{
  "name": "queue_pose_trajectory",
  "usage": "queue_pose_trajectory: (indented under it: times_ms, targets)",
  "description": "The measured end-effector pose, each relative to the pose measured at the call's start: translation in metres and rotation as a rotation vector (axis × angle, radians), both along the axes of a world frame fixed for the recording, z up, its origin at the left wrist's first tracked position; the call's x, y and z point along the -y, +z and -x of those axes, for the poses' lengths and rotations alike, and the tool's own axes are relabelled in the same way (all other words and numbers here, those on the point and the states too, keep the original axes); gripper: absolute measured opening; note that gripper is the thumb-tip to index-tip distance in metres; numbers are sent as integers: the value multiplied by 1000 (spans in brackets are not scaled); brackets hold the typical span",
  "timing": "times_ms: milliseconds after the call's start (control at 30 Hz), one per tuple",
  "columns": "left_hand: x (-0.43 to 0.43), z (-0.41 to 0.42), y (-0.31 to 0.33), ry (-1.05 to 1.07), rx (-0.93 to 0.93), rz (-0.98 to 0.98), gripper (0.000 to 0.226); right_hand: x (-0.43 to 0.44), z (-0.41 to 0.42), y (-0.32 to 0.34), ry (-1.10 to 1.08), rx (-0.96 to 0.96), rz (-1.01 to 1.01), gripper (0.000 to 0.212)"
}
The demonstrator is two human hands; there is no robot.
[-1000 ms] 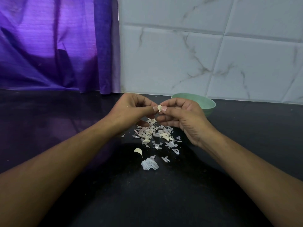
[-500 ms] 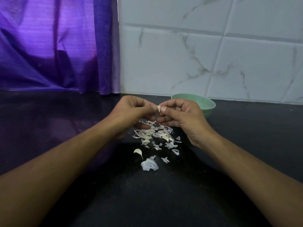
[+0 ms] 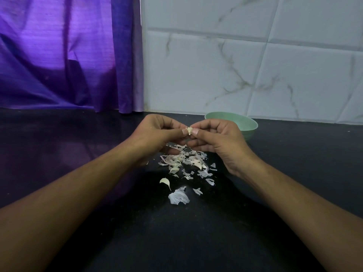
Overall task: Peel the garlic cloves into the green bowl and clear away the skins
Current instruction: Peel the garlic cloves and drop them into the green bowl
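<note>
Head view, looking down on a black counter (image 3: 176, 242). Pinching one small clove (image 3: 189, 130) from both sides: left hand (image 3: 157, 132) on its left with thumb and forefinger, right hand (image 3: 218, 140) on its right in the same way. Other fingers of both curled in, thumbnails up and almost touching. Held clear of the counter, just above the far edge of the skins (image 3: 184, 161), near mid-frame. Too small to tell how much skin is left on it.

Behind the right hand, close to the wall, a pale green bowl (image 3: 249, 124), upright, its near left side hidden by the knuckles; contents not visible from here. Below the hands, strewn in a loose heap on the counter, thin white and pinkish skins. Nearer the camera and apart from the heap, a loose clove (image 3: 165, 181), pale, curved, with a thin tail. Just to its near right, a big skin (image 3: 178, 198), papery and translucent, lying flat.

At back left, hanging down to the counter, a purple curtain (image 3: 59, 55); to its right, white marble-veined tiles (image 3: 235, 75). Bare forearms (image 3: 78, 193) reaching in from the lower corners.
</note>
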State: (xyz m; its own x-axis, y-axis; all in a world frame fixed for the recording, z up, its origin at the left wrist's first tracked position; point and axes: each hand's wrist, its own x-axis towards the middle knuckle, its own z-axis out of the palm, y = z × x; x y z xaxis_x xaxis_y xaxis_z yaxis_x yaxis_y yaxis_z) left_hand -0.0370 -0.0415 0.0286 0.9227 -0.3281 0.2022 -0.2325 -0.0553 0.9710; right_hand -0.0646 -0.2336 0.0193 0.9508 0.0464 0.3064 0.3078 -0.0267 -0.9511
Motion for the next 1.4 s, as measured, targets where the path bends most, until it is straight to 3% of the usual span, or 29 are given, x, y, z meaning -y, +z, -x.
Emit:
queue_pose_trajectory:
  times_ms: [467, 933, 1400]
  targets:
    - [5, 3, -2, 56, -30, 29, 6, -1, -1, -2, 12, 7, 27, 8]
    - [5, 3, -1, 65, 4, 18, 20, -2, 0, -2, 10, 37, 36, 10]
    - [1, 4, -1, 64, 105, -87, 9, -1, -3, -4, -6, 28, 52, 15]
